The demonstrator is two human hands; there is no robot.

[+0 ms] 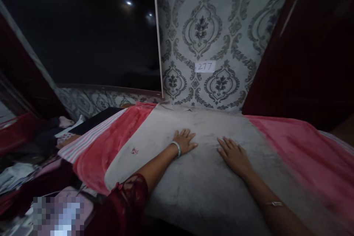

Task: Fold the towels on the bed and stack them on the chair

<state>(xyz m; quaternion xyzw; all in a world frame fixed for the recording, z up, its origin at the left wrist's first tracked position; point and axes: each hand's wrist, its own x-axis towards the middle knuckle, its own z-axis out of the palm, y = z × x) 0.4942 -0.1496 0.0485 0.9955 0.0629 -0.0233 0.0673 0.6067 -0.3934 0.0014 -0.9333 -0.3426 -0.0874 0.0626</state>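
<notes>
A grey velvet-like cloth (210, 188) lies spread flat over a pink-red blanket (298, 155) on a raised surface. My left hand (184, 141) rests palm down on the grey cloth, fingers apart, with a pale bangle at the wrist. Flat on the same cloth a little to the right lies my right hand (233, 156), fingers spread, a thin bracelet further up the forearm. Neither hand holds anything. A small pink mark (134, 151) shows on the cloth left of my left hand.
A patterned grey wall (210, 25) with a paper label reading 277 (205, 66) stands behind. A dark panel (83, 29) fills the upper left; dark wooden furniture (312, 44) is at the right. Striped fabric (88, 138) and a heap of clothes (33, 162) lie left.
</notes>
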